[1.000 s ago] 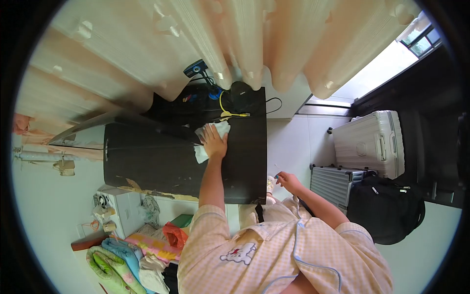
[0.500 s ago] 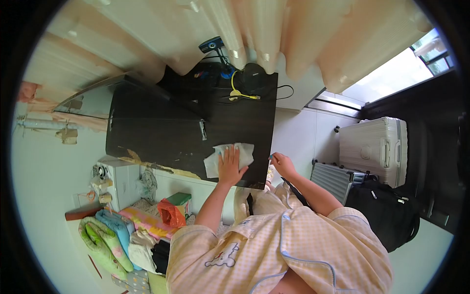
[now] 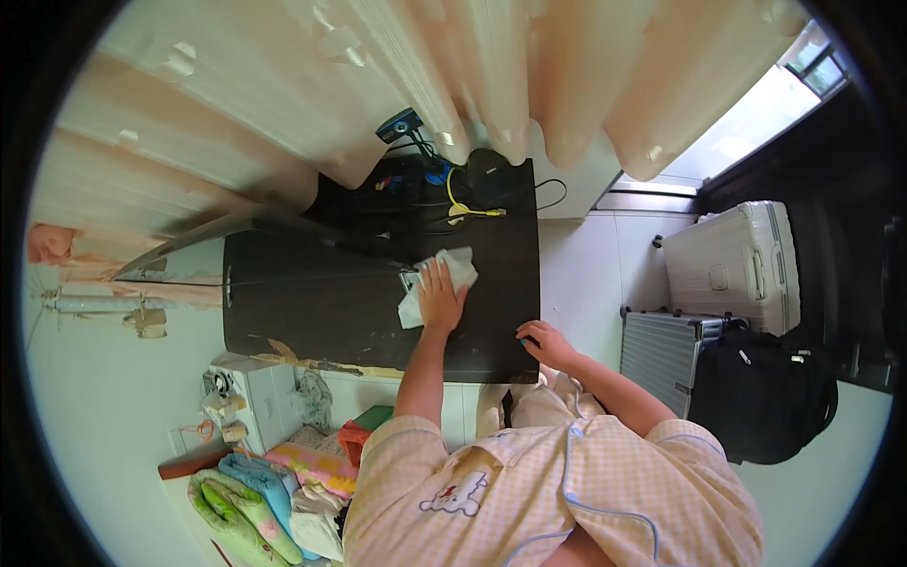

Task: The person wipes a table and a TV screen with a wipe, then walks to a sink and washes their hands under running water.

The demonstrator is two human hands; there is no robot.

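On the dark desk (image 3: pixel 312 302), my left hand (image 3: pixel 440 300) lies flat with fingers extended over a thin white wipe (image 3: pixel 459 267), pressing it to the surface. Part of the wipe is hidden under the palm, and its left side reaches a small metal fitting (image 3: pixel 408 281). At the desk's right edge rests my right hand (image 3: pixel 551 344), its fingers curled in and no object visible in them. Chipped veneer (image 3: pixel 326 367) runs along the desk's near edge.
A monitor (image 3: pixel 198 250) stands on the desk's left. Behind are a webcam (image 3: pixel 399 124), a yellow cable (image 3: pixel 459 206) and a round black device (image 3: pixel 489 177). Suitcases (image 3: pixel 732 269) and a black backpack (image 3: pixel 761 397) stand right. Folded bedding (image 3: pixel 231 506) lies lower left.
My left hand has slid the wipe away from me, towards the metal fitting. My right hand has come over the desk's right edge. The camera view has shifted slightly.
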